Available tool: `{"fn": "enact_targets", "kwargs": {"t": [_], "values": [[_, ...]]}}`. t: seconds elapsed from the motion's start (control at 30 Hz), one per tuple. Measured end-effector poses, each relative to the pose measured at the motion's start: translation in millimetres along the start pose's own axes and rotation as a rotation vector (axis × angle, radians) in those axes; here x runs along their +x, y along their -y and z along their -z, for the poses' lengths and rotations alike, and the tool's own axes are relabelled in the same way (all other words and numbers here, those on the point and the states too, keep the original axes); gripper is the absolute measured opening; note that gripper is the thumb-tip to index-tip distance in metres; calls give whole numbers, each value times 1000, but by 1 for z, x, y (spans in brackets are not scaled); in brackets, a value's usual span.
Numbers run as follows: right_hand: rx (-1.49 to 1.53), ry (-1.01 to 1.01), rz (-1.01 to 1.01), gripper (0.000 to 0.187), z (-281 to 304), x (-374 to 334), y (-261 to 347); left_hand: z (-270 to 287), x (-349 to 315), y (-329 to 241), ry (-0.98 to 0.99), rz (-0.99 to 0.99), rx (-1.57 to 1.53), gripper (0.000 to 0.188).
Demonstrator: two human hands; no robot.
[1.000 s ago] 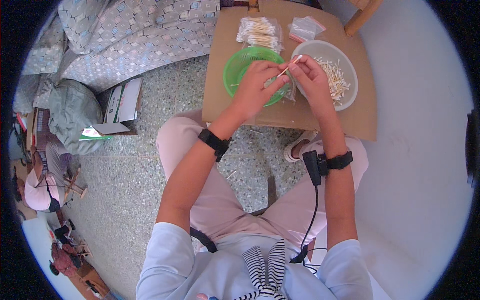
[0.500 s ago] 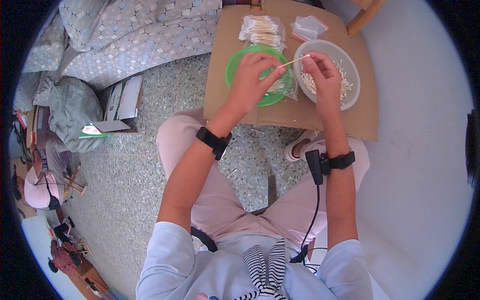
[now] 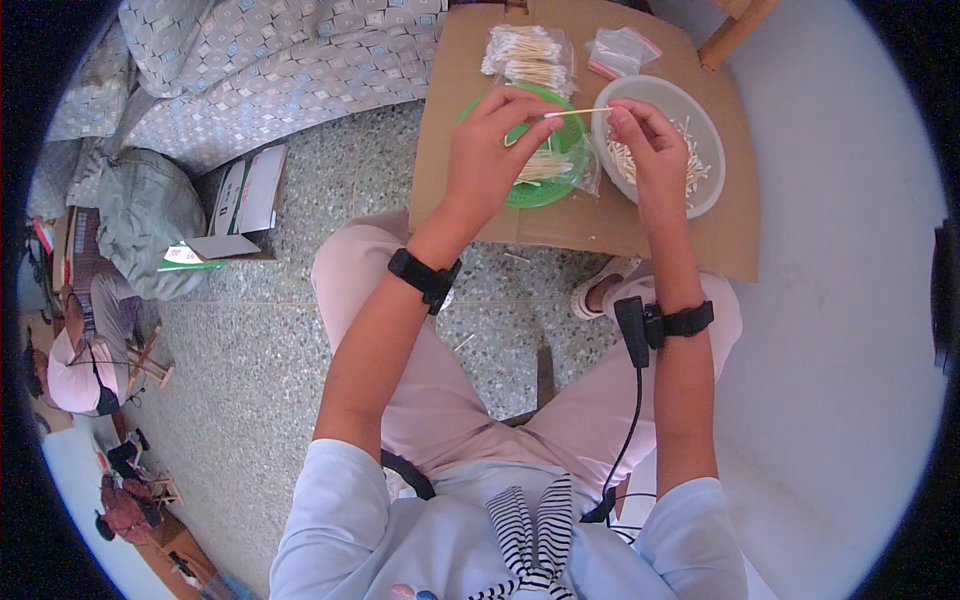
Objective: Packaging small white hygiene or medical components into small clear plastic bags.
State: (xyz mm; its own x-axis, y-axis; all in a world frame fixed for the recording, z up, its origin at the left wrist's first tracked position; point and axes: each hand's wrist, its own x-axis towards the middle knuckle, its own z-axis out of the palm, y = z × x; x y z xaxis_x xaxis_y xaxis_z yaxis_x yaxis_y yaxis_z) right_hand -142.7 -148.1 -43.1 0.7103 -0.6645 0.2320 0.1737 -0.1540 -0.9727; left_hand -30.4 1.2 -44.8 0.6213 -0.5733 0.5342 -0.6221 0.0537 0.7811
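Note:
A thin cotton swab [image 3: 580, 112] is stretched nearly level between my two hands, above the gap between two bowls. My left hand [image 3: 482, 150] pinches its left end, where a white tip shows, over the green bowl [image 3: 471, 108]. At the other end, the fingertips of my right hand [image 3: 652, 150] close on the stick, beside the white bowl [image 3: 712, 135]. Loose cotton swabs [image 3: 697, 172] fill the white bowl, partly hidden by my right hand. More swabs [image 3: 545, 166] and a clear plastic bag [image 3: 583, 172] lie in and over the green basket-like bowl.
Filled clear bags of swabs [image 3: 530, 55] and flat clear bags [image 3: 622, 50] lie behind the bowls on the cardboard tabletop [image 3: 620, 238]. A white wall [image 3: 830, 250] stands close on the right. Left are an opened carton [image 3: 248, 195], a grey-green sack [image 3: 150, 215] and other people.
The swab has swung from a slant to nearly level, and a white tip now shows at its left end. My left hand has shifted slightly left and up.

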Motion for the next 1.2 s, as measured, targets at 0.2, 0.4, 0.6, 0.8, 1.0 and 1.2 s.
{"fn": "enact_targets", "kwargs": {"t": [0.2, 0.4, 0.6, 0.8, 1.0, 1.2], "values": [[23, -21, 5, 20, 1, 2, -2, 2, 1, -7, -27, 8, -14, 16], [51, -1, 2, 21, 2, 2, -2, -1, 2, -5, 7, 7, -22, 17], [82, -39, -95, 23, 3, 2, 0, -1, 1, -4, 66, -36, 27, 18], [31, -17, -27, 24, 4, 2, -2, -1, -1, -3, 84, 82, -35, 18], [-2, -2, -11, 23, 3, 1, 0, -2, -1, 1, 91, 143, -113, 21], [19, 25, 26, 21, 1, 0, 2, -3, -2, 3, 77, 199, -280, 21]]}}
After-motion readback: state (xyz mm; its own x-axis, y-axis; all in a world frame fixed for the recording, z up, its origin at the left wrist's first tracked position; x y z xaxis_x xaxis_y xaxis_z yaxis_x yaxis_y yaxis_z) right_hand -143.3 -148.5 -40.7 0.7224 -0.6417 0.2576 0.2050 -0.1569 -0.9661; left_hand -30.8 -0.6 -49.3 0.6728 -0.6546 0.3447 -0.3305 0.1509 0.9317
